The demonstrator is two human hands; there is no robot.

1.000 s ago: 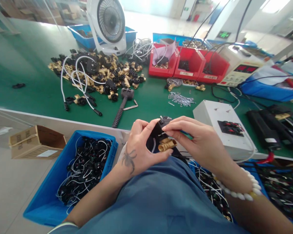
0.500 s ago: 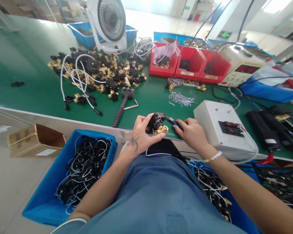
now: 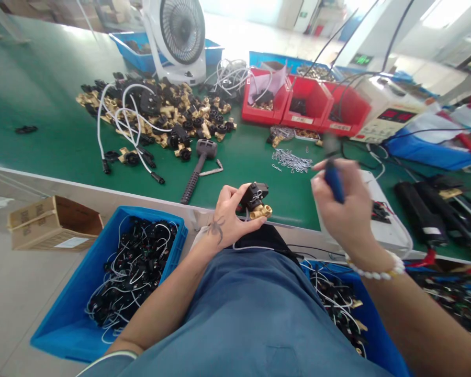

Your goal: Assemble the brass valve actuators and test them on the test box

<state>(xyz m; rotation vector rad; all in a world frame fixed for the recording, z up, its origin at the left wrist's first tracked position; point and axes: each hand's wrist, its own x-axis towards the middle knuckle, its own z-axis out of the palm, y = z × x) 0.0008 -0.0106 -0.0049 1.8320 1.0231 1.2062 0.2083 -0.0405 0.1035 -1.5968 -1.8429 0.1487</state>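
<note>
Head view: the right hand (image 3: 347, 201) has lifted a blue tool (image 3: 334, 180), its tip blurred, off the bench (image 3: 245, 159), so both hands are now occupied, apart. The left hand (image 3: 231, 222) grips the valve (image 3: 257, 202) at the bench's front edge. Clips (image 3: 292, 161), hammer (image 3: 197, 172) and red bins (image 3: 302, 120) sit on green; beyond the fan (image 3: 183, 31), pale floor (image 3: 235, 36).

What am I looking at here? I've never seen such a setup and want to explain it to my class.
No robot here: a person works with bare hands, seen by a camera worn on the head, looking forward and down. The left hand has a black-and-brass part in its grip; the right hand holds a blue-handled tool, blurred. On the green table lie a hammer, metal pins and a heap of fittings; a fan and red bins stand farther back.
</note>
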